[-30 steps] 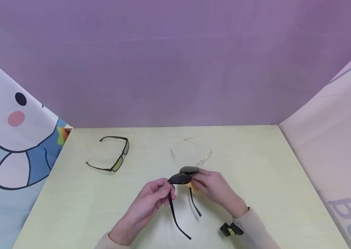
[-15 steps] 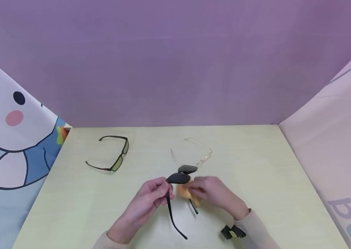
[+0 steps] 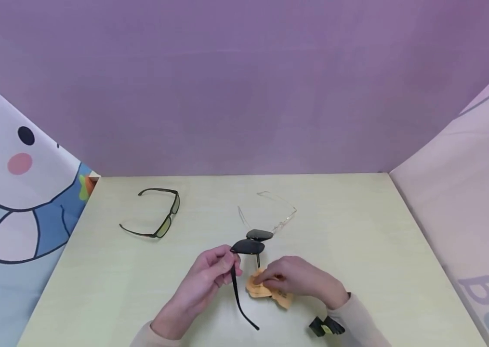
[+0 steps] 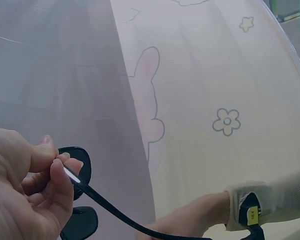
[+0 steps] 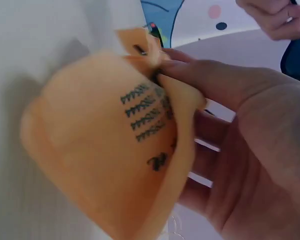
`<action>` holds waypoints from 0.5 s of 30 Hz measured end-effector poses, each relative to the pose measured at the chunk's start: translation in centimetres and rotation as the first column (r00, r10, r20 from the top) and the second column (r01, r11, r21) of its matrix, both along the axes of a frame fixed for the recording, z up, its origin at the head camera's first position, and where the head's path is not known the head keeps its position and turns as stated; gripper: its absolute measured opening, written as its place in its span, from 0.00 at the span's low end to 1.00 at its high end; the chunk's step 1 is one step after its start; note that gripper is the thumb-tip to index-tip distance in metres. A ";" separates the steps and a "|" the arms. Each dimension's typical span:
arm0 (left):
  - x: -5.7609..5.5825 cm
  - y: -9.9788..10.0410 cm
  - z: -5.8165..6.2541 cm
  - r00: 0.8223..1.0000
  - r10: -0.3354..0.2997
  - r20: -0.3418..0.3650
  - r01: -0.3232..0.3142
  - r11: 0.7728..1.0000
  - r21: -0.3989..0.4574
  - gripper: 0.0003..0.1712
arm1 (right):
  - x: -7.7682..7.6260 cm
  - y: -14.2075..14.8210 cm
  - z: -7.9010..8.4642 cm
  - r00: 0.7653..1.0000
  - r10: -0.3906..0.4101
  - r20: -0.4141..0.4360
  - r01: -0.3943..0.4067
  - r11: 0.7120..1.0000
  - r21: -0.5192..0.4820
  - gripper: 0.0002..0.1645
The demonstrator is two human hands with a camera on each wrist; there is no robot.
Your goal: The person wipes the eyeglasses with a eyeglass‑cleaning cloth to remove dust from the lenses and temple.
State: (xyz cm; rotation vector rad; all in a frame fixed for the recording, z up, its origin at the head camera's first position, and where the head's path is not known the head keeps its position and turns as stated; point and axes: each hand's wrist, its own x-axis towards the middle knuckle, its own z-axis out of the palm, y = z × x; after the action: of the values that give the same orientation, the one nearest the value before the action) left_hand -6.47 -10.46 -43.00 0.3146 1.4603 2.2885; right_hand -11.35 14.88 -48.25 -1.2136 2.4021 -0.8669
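A pair of black sunglasses (image 3: 248,247) is held up over the table, lenses facing away and temples pointing back toward me. My left hand (image 3: 209,272) pinches them at the hinge of the left temple; in the left wrist view, thumb and fingertips grip that black temple (image 4: 115,210). My right hand (image 3: 298,277) pinches a folded orange cloth (image 3: 258,289) around the other temple, mostly hidden by the cloth. Dark printed marks show on the cloth (image 5: 90,135) in the right wrist view, where thumb and fingers squeeze it together.
Black-framed glasses with greenish lenses (image 3: 164,226) lie unfolded at the table's left. Thin gold-framed glasses (image 3: 286,220) lie just beyond the sunglasses. A black strap with a yellow label (image 3: 326,327) sits at my right wrist. A purple wall (image 3: 244,106) rises behind the table.
My right hand has brought the orange cloth from behind the lenses down along the right temple toward me. The sunglasses have shifted slightly left, still in my left hand.
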 end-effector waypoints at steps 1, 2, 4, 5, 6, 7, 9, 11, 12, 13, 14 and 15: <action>0.0 0.0 0.0 1.000 -0.003 0.002 0.003 1.000 -0.002 0.08 | 0.1 -0.1 0.0 1.000 -0.003 -0.012 0.003 1.000 -0.002 0.12; 0.1 0.1 -0.1 1.000 -0.008 0.003 0.008 1.000 -0.007 0.08 | 0.0 -0.2 0.0 0.998 -0.023 -0.055 0.022 1.000 -0.011 0.12; 0.2 0.3 -0.1 1.000 -0.020 0.002 0.020 1.000 -0.015 0.09 | -0.1 -0.3 -0.1 0.974 -0.112 -0.195 0.102 0.993 -0.059 0.09; 0.2 0.4 -0.2 1.000 -0.026 0.000 0.026 0.999 -0.019 0.09 | -0.2 -0.4 -0.1 0.946 -0.173 -0.274 0.153 0.984 -0.094 0.09; 0.3 0.5 -0.2 1.000 -0.031 -0.003 0.031 0.999 -0.022 0.09 | -0.2 -0.5 -0.1 0.909 -0.236 -0.345 0.202 0.971 -0.131 0.08; 0.4 0.6 -0.2 0.999 -0.034 -0.004 0.033 0.999 -0.023 0.09 | -0.3 -0.6 -0.2 0.872 -0.291 -0.393 0.243 0.955 -0.168 0.07; 0.6 0.7 -0.2 0.999 -0.036 -0.008 0.035 0.999 -0.028 0.09 | -0.4 -0.7 -0.2 0.823 -0.361 -0.438 0.294 0.931 -0.215 0.06; 0.7 0.7 -0.1 1.000 -0.027 -0.010 0.027 0.999 -0.030 0.08 | -0.4 -0.7 -0.3 0.821 -0.370 -0.436 0.297 0.927 -0.227 0.06; 0.7 0.6 -0.1 1.000 -0.020 -0.012 0.020 0.999 -0.028 0.08 | -0.4 -0.7 -0.3 0.837 -0.351 -0.420 0.284 0.935 -0.215 0.05; 0.7 0.5 0.0 1.000 -0.014 -0.014 0.013 1.000 -0.026 0.08 | -0.3 -0.7 -0.4 0.864 -0.319 -0.389 0.258 0.945 -0.203 0.05; 0.7 0.4 0.1 1.000 -0.006 -0.015 0.006 1.000 -0.025 0.08 | -0.2 -0.6 -0.4 0.896 -0.277 -0.346 0.224 0.957 -0.185 0.06; 0.7 0.3 0.1 1.000 0.002 -0.019 -0.003 1.000 -0.023 0.08 | -0.1 -0.5 -0.4 0.926 -0.227 -0.301 0.186 0.970 -0.159 0.08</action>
State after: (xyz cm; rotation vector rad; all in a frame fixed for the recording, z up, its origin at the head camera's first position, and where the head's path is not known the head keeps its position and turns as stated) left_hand -5.79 -10.15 -42.91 0.3289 1.4958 2.2753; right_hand -11.44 14.36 -48.65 -1.2420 2.8133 -0.9632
